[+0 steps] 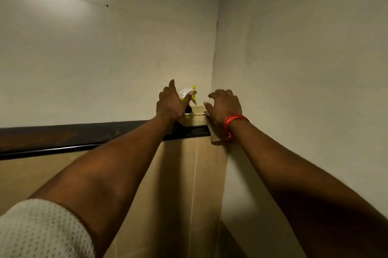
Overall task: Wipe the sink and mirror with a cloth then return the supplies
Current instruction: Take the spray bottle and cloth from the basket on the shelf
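A small cream woven basket (195, 119) stands on a dark ledge (84, 134) in the corner of two walls, high up. A spray bottle (187, 91) with a white and yellow trigger head sticks up out of the basket's left side. My left hand (170, 104) is raised against the bottle with fingers spread and the thumb touching the trigger head; it grips nothing. My right hand (224, 107) hovers at the basket's right edge, fingers curled and apart, empty. No cloth, sink or mirror is in view.
Pale walls meet in a corner right behind the basket. Tan tiled wall runs below the ledge. A red thread band (235, 120) circles my right wrist. A white mesh sleeve (42, 230) shows at the lower left.
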`<state>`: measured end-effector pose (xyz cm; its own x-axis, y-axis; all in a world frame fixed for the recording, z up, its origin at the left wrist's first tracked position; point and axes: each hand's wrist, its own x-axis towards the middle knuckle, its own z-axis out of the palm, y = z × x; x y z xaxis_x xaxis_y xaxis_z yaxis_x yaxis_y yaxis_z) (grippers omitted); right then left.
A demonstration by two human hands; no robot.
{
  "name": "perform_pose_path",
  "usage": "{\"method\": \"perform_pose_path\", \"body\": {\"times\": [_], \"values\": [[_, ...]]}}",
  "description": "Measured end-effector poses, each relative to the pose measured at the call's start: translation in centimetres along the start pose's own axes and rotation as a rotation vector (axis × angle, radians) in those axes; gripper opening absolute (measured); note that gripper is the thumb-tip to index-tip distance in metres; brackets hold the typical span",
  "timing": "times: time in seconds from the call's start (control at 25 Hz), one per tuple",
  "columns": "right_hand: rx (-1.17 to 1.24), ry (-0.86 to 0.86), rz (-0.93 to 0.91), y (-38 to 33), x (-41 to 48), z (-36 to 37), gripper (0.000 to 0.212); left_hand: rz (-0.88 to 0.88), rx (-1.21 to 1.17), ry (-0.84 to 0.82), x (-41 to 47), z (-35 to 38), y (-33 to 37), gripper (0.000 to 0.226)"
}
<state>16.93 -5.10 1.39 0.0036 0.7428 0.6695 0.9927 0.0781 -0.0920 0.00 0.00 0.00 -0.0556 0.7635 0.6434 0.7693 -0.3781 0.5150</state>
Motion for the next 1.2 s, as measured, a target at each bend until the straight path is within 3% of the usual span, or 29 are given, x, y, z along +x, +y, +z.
{"method": "perform_pose_path", "body": {"times": [0.08,0.24,0.4,0.48,0.64,0.72,0.8,1.0,1.2], "values": [[0.126,-0.246,0.048,1.5,3.2,2.2,0.043,-0.167,-0.073,-0.053,3.6,3.2,0.3,0.091],[0.117,-0.460,0.042,2.7,8.4,5.4,0.037,-0.360,-0.140,-0.193,9.6,9.1,-0.2,0.073],[-0.009,-0.650,0.028,2.2,11.1,6.8,0.026,-0.480,-0.247,-0.064,11.4,12.2,-2.1,0.105],[-0.071,-0.739,0.038,1.8,12.0,7.0,0.017,-0.451,-0.239,-0.076,11.9,13.1,-3.2,0.094],[-0.116,-0.833,0.009,2.0,13.6,7.5,0.022,-0.340,-0.031,-0.195,12.9,14.4,-5.5,0.084],[-0.146,-0.752,0.023,2.3,14.2,8.8,0.031,-0.276,0.026,-0.153,12.4,13.9,-4.8,0.070],[0.019,-0.534,0.106,3.1,13.1,8.4,0.013,-0.179,0.019,-0.063,11.7,13.3,-3.9,0.059],[0.265,0.120,0.233,6.6,11.2,5.6,0.036,0.066,-0.382,0.280,9.1,11.8,-2.4,0.039],[0.535,0.296,0.251,8.1,10.5,2.1,0.040,0.231,-0.445,0.415,8.3,10.9,-1.3,0.039]]}}
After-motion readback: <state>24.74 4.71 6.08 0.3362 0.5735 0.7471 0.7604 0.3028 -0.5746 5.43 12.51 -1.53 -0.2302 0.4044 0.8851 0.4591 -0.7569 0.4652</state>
